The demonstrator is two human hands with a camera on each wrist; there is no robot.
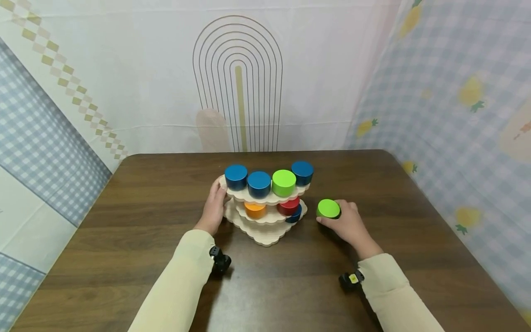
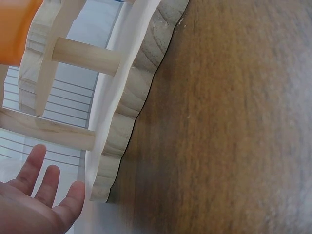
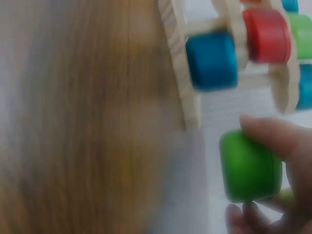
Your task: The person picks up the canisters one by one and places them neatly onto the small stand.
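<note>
A pale wooden tiered stand (image 1: 265, 236) with scalloped edges sits mid-table, bearing painted cylinders. On its top tier are three blue cylinders (image 1: 259, 184) and a green cylinder (image 1: 284, 183). Lower down show an orange cylinder (image 1: 255, 210), a red cylinder (image 3: 268, 35) and a blue cylinder (image 3: 212, 61). My left hand (image 1: 213, 207) rests at the top tier's left edge. Its three fingers (image 2: 48, 185) seen in the left wrist view are extended and loose. To the right of the stand, my right hand (image 1: 346, 223) pinches another green cylinder (image 3: 249, 165) between thumb and fingers.
The dark wooden table (image 1: 265, 286) has its far edge behind the stand. A white printed cloth (image 1: 323, 78) hangs at the back, with checked cloth (image 1: 439, 124) along the right and left sides. Small black cameras (image 1: 220, 260) are strapped to both wrists.
</note>
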